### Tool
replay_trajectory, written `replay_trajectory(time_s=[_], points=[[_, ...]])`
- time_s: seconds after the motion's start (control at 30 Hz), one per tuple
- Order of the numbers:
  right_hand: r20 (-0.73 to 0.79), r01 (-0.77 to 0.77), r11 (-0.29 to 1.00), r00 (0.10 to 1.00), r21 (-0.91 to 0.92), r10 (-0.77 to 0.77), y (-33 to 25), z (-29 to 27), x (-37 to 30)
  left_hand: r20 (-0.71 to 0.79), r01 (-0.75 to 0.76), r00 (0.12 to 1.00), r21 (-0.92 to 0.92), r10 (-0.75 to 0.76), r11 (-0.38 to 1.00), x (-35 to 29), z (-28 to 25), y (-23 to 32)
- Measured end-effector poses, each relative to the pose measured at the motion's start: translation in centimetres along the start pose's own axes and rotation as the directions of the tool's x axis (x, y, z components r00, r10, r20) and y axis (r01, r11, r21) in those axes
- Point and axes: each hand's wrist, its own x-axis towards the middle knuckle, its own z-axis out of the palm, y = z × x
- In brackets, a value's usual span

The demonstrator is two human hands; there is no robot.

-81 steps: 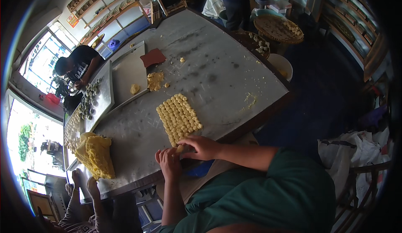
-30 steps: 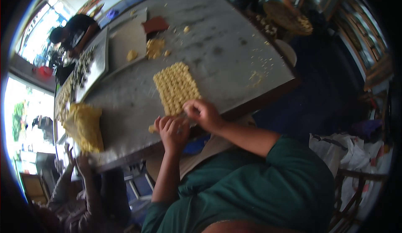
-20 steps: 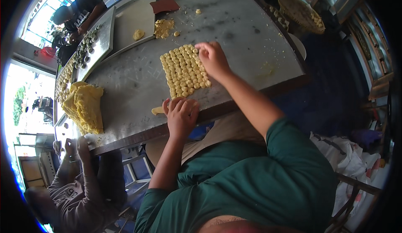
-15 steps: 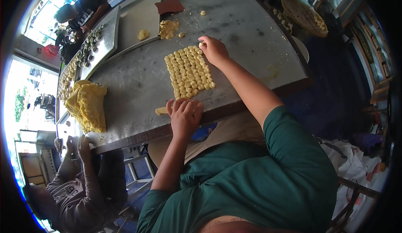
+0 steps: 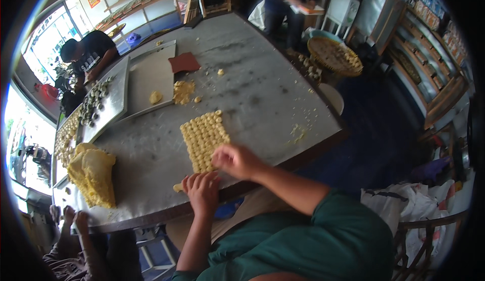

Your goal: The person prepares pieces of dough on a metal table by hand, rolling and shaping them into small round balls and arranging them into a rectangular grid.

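A thin roll of dough (image 5: 178, 187) lies at the table's near edge, its tip poking out on the nine o'clock side of the left hand (image 5: 201, 191), whose bent fingers grip it. Just beyond is a tight block of dough balls (image 5: 205, 142), with the right hand (image 5: 236, 161) at its four o'clock, fingers curled, though blur hides whether they hold anything. From that block, a big yellow lump (image 5: 92, 175) sits between eight and nine o'clock, a metal tray (image 5: 144, 81) past ten, and a brown-red sheet (image 5: 184, 62) near twelve.
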Motion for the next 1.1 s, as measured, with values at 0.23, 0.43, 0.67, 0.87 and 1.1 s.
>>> replay_trajectory(time_s=[0.23, 0.43, 0.67, 0.87, 1.1], points=[[-0.022, -0.041, 0.994, 0.999, -0.102, 0.039, 0.7, 4.1, -2.6, -0.018, 0.15, 0.989, 0.062, -0.15, 0.987, -0.1, -0.6, 0.6], [-0.067, 0.082, 0.993, 0.994, -0.087, -0.088, 1.3, 3.5, -3.2, 0.017, 0.146, 0.989, -0.05, -0.145, 0.988, -0.1, -0.1, 0.6], [-0.063, 0.157, 0.973, 0.984, -0.17, -0.169, 0.9, 4.4, -3.1, 0.032, 0.14, 0.99, -0.052, -0.139, 0.989, -0.3, -1.1, 0.2], [-0.132, 0.162, 0.965, 0.973, -0.205, -0.191, 1.3, 4.4, -3.4, -0.008, 0.094, 0.995, -0.149, -0.096, 0.984, -0.3, -0.9, -0.4], [-0.221, 0.061, 0.992, 0.975, 0.107, -0.036, 3.6, 2.7, -1.8, -0.08, 0.076, 0.993, -0.167, -0.091, 0.983, -0.3, -0.4, 0.0]])
